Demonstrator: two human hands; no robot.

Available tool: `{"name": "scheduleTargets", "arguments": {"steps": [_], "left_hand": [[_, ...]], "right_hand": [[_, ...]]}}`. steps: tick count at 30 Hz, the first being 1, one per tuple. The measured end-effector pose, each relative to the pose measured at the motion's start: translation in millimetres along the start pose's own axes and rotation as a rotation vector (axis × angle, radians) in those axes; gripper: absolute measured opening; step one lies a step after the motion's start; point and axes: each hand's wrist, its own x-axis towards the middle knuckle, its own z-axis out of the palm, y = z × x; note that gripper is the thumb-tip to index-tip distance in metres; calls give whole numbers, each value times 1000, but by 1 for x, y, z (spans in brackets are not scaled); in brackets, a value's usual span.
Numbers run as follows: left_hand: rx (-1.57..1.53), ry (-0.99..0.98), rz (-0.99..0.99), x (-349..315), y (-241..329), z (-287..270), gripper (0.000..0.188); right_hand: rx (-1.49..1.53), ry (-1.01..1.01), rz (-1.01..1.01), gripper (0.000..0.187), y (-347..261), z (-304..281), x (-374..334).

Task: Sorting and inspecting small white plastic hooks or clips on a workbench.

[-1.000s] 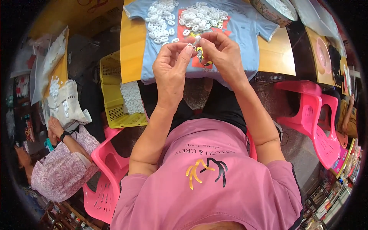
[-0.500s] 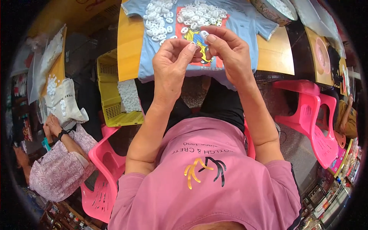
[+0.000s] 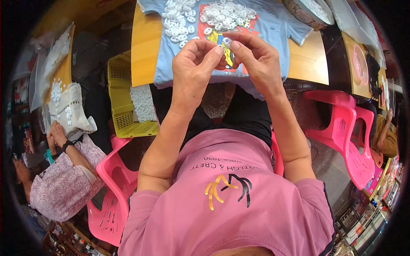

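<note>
Above a light blue T-shirt [image 3: 273,45] spread on the table, both my hands are closed in fingertip pinches, almost touching. My right hand [image 3: 261,64] grips a small white oval plastic piece [image 3: 226,41] with holes between thumb and forefinger. In my left hand [image 3: 192,74], thumb and forefinger are pressed together on a small white piece, mostly covered by the fingers. Beyond the hands lie two piles of similar white oval pieces with two holes: a left pile [image 3: 176,19] and a right pile [image 3: 224,16], the latter on the shirt's red print.
The wooden table [image 3: 143,51] shows at both sides of the shirt. A patterned basin [image 3: 314,15] of white pieces stands far right. Left below are a yellow crate [image 3: 119,91] and a heap of white pieces [image 3: 143,104]. Pink chairs [image 3: 337,117] flank me; a co-worker [image 3: 64,183] sits left.
My hands have come slightly closer together, the left shifting a little right. The white piece in my right fingers now sits nearer the left fingertips. The view has shifted slightly.
</note>
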Motion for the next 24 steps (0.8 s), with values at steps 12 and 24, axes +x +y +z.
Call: {"name": "scheduleTargets", "arguments": {"steps": [12, 24], "left_hand": [[-189, -1, -49, -1, -1, 2, 13], [-9, -59, 3, -3, -8, -11, 22]], "right_hand": [[63, 70, -116, 24, 8, 12, -10], [493, -8, 89, 36, 6, 10, -15]]}}
